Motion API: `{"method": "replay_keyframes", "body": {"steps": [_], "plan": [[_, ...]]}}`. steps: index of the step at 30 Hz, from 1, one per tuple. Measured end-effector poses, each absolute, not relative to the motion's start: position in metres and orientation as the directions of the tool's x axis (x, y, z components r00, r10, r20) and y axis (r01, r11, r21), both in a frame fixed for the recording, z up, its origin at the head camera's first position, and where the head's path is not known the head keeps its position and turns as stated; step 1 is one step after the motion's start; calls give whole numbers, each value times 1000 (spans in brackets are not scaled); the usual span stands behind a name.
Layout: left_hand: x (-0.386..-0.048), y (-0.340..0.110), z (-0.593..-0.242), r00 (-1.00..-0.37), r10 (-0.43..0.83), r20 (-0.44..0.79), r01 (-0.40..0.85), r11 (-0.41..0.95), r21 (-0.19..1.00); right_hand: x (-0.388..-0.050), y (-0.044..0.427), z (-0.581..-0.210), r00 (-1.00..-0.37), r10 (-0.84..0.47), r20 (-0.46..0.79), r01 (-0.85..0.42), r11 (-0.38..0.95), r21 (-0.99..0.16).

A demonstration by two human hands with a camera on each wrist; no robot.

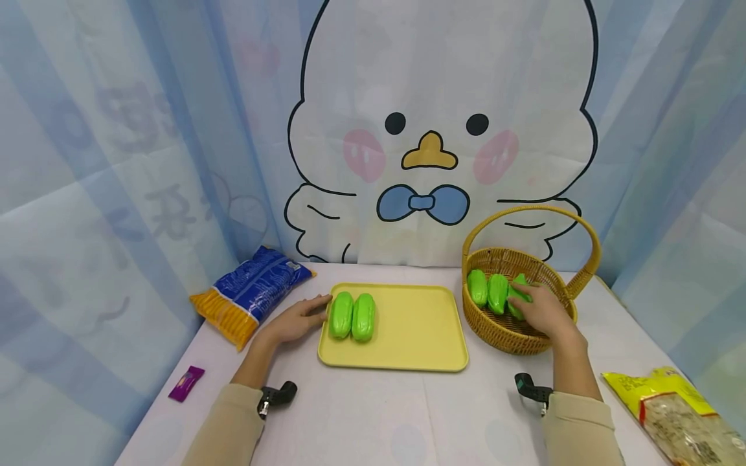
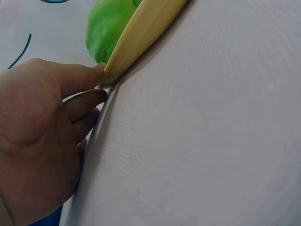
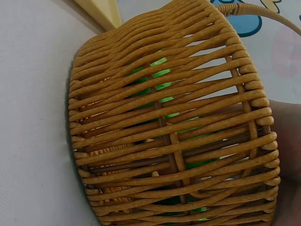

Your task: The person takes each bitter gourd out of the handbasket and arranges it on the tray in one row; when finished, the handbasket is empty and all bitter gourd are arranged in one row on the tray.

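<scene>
Across the top and both sides of the frame, a pale blue curtain (image 1: 93, 194), bearing at upper centre a white cartoon figure (image 1: 443, 71) with a blue bow tie. At left, a blue-and-orange bag (image 1: 253, 294); lower left, a small purple packet (image 1: 186, 384). Lower right, a yellow bag (image 1: 678, 414), partly cut off.

Head view fwd-down, wrist views close, basket (image 1: 500, 338) in head & R.

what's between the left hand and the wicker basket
In the head view, the yellow tray, with two green vegetables on it, lies between the left hand and the wicker basket.
</scene>
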State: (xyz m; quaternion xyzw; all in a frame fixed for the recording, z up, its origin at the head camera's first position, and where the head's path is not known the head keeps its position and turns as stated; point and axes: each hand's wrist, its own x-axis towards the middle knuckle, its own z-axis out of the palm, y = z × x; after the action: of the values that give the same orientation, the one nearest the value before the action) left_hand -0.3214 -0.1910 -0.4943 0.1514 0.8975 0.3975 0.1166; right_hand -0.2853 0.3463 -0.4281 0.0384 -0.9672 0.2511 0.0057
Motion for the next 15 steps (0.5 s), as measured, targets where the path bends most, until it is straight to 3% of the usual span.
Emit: {"method": "replay_keyframes", "body": {"steps": [9,15], "plan": [[-323,-192,-496,-925,367,-101,170,635,754,-282,345,-421,-1000,30,-2,25,808,-589],[-322,-192,-495,-923,369,-107,165,632,757,-283,343,-417,-994,32,101,-40,766,-641]]}}
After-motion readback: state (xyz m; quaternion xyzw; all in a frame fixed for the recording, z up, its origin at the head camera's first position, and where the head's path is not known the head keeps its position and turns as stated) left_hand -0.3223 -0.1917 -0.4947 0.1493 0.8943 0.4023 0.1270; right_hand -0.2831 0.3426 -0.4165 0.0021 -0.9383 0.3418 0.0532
